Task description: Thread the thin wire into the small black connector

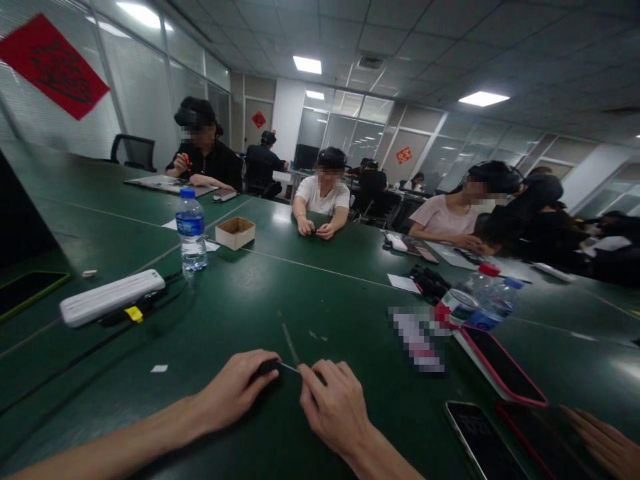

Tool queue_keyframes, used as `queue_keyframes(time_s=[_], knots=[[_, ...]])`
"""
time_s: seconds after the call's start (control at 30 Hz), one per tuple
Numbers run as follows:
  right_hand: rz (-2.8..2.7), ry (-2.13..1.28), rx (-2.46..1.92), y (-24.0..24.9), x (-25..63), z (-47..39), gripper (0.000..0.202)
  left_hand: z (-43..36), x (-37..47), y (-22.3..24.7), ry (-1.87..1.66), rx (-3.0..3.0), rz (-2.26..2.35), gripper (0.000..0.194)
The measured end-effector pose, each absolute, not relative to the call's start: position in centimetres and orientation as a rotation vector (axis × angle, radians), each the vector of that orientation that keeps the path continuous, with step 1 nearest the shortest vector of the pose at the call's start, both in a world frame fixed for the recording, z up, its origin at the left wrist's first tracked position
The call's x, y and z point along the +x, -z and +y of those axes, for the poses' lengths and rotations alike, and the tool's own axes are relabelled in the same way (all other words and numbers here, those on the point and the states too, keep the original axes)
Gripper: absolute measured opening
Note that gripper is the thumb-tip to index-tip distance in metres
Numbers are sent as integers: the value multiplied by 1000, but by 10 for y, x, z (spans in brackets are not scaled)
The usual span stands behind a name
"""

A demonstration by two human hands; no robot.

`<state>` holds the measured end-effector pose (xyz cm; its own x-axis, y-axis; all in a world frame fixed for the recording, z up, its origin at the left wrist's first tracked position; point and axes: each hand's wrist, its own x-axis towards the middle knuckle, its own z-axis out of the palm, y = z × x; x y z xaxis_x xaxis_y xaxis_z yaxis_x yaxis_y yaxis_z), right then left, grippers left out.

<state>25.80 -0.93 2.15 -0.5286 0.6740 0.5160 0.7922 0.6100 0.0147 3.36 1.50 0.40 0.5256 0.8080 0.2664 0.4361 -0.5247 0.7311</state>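
My left hand [239, 390] rests on the dark green table [325, 300] and pinches a small black object [269, 366] between thumb and fingers. A thin metal pin [290, 367] sticks out of that object toward my right hand [334, 400], whose fingertips close on the pin's other end. A second thin strip [289, 343] lies on the table just beyond my hands. The small object is mostly hidden by my fingers.
A white power strip [111, 297] and a water bottle [191, 230] stand at the left, with a small cardboard box [235, 233] behind. Phones [501, 363] and lying bottles [487, 297] are at the right. Another person's hand [605, 443] rests at bottom right. Several people sit across.
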Motion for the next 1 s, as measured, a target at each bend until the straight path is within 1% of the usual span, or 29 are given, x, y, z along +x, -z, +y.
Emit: queue_keyframes(time_s=[0.27, 0.63, 1.0], knots=[[-2480, 257, -1224, -29, 260, -12, 40, 16, 34, -11, -810, 2072, 1047, 27], [-2400, 379, -1176, -24, 261, -11, 37, 16, 34, -10, -789, 2112, 1034, 26], [-2398, 382, -1049, -25, 265, -14, 30, 13, 31, -5, -722, 2218, 915, 26]])
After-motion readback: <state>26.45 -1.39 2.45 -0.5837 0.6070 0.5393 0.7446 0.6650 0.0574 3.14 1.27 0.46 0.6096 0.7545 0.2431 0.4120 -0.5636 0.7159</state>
